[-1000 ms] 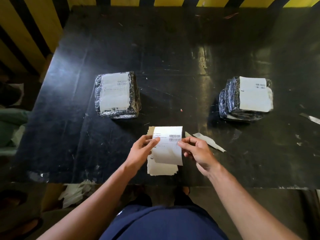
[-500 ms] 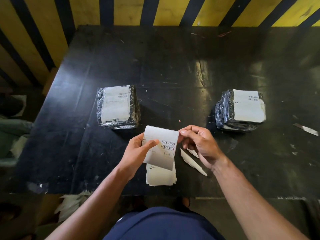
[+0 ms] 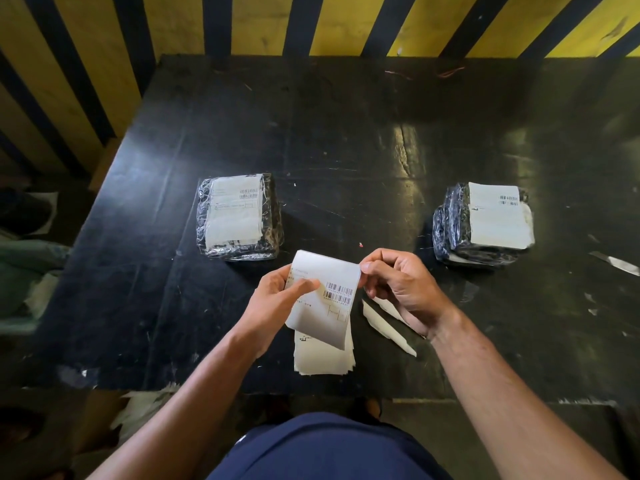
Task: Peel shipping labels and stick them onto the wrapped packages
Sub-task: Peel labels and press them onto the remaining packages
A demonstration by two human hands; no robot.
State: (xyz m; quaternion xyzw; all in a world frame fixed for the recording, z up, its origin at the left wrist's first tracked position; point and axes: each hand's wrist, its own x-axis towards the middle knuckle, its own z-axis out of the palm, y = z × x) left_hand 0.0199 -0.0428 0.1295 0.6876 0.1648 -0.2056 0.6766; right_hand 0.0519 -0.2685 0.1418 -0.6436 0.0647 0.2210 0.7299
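Label (image 3: pixel 323 299) was up off the table, held over the near centre edge, tilted, barcode face toward the camera. Left hand (image 3: pixel 277 301) gripped its left edge, thumb across the face, fingers curled behind. Right hand (image 3: pixel 398 284) pinched the top right corner between thumb and fingertips. I read that as starting to split label from backing, but I couldn't see any separation yet.

Directly under it: a small stack of labels (image 3: pixel 323 358) lying flat at the near edge. Just right of the stack, two torn backing strips (image 3: pixel 388 329) lay on the table.

Progress as I judged it: left package (image 3: pixel 239 216), clear-wrapped, already carried a label on top. Right package (image 3: pixel 485 221), dark-wrapped, also had one, sitting a bit skewed and overhanging its right side. So both visible packages looked done; I saw no unlabelled package in view, so I couldn't say where the held label was meant to go. The stack suggested more labels remained.

Writing: two stacked barcodes and a small boxed field on the held label, plus text lines top left, all too small to read. Same for the package labels. No brand was legible.

Black table (image 3: pixel 346 133) was scuffed, with paper scraps (image 3: pixel 614 263) at the far right. A yellow-and-black striped wall (image 3: pixel 242 26) stood behind.
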